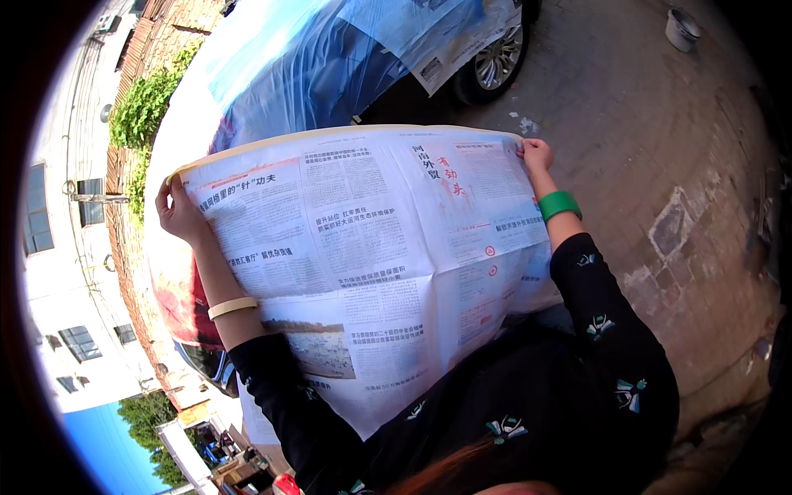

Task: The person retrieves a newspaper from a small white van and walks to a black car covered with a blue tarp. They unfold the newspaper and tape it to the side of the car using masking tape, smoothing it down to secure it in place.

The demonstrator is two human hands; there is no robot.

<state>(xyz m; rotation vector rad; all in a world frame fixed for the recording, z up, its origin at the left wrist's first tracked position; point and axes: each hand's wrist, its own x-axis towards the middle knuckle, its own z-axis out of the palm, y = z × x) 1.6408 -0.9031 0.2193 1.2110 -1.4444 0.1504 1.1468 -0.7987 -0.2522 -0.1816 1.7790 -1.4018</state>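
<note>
Newspaper sheet (388, 239) spread wide in front of the person's torso, near the covered car. Both hands grip it: left hand (177, 212) pinches the upper left corner, right hand (536, 154) pinches the upper right corner. Tan strip (355, 129) runs along the top edge. Tan band (233, 308) on left wrist, green band (559, 204) on right. Beyond: car (289, 78) under blue plastic, wheel (497, 66) exposed; bucket (682, 30) on the ground, far right.

Bright daylight glares off the blue sheeting (309, 74) beyond the newspaper (388, 247), while left of it the pale wall (66, 285) curves, washed out.
</note>
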